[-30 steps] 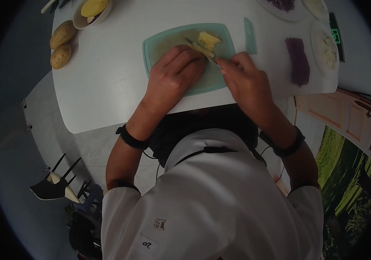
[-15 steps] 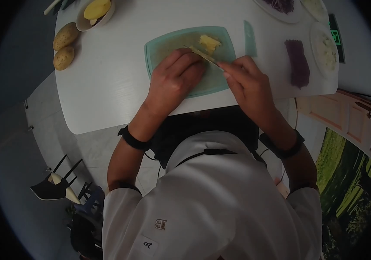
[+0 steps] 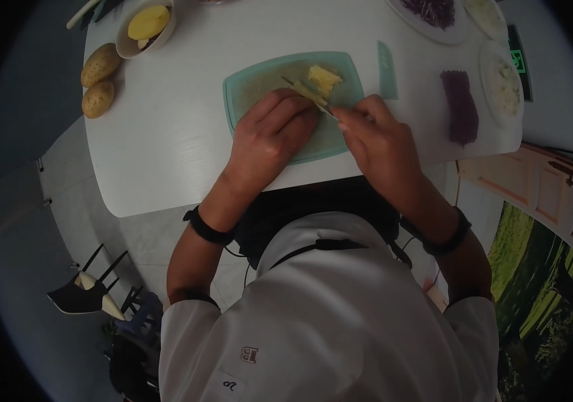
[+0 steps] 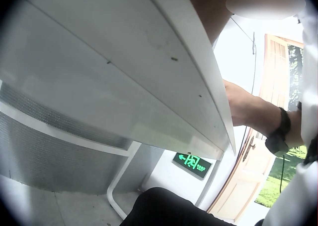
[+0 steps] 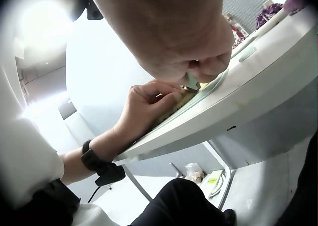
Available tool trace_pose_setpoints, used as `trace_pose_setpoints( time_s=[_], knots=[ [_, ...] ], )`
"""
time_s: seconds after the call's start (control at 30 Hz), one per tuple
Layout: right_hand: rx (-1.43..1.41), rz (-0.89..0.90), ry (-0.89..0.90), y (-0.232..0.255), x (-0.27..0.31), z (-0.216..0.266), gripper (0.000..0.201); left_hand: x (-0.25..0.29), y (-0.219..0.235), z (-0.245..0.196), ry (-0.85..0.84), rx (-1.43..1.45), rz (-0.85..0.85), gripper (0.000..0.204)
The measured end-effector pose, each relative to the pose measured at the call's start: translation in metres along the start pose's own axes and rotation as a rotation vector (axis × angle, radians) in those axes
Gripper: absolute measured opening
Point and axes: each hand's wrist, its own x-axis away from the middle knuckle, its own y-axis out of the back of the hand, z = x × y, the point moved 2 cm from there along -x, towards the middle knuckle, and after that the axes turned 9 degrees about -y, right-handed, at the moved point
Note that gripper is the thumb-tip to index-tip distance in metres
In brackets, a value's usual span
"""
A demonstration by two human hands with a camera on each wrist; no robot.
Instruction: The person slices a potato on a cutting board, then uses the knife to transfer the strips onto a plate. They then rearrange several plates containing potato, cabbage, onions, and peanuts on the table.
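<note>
My left hand [image 3: 272,134] rests on the green cutting board [image 3: 236,110] with its fingers bent over a piece of yellow potato, mostly hidden beneath them. In the right wrist view that left hand [image 5: 144,104] holds the piece between thumb and fingers. My right hand [image 3: 382,137] grips a small knife [image 3: 329,114], its blade angled across the board right beside the left fingertips. Cut potato strips [image 3: 308,92] lie along the blade, and a small pile of yellow potato shreds [image 3: 325,79] sits just beyond. The left wrist view shows mostly the table's underside.
Two unpeeled potatoes [image 3: 100,65] and a bowl [image 3: 168,37] with a peeled potato stand at the left. A pale green blade cover [image 3: 386,70] lies right of the board. Farther right are a purple cloth-like piece [image 3: 459,107] and plates, one with shredded purple cabbage [image 3: 434,12].
The knife has made small movements against the potato beside the left fingertips, its blade tilting. Both hands stay at the board, and the table sits slightly lower in the head view.
</note>
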Motion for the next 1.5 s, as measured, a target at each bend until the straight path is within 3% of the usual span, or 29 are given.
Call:
trace_pose_setpoints(
  time_s=[0.1,0.37,0.5,1.2,1.5],
  knots=[
    [0.082,-0.051,0.041,-0.008,-0.006,-0.002,0.025,0.000,0.000,0.000,-0.004,0.005,0.000,0.019],
    [-0.219,-0.035,-0.107,-0.002,-0.007,-0.009,0.021,0.000,0.000,0.000,-0.013,0.007,-0.009,0.019],
    [-0.226,-0.035,-0.075,0.002,0.002,-0.006,0.021,0.000,0.001,-0.001,-0.011,-0.004,-0.012,0.019],
    [0.064,-0.054,0.028,-0.011,-0.005,0.001,0.022,0.001,-0.002,0.000,-0.008,0.001,-0.036,0.019],
    [-0.237,-0.036,-0.133,-0.005,-0.012,-0.008,0.020,0.000,0.000,0.000,-0.015,0.003,-0.024,0.019]
  ],
)
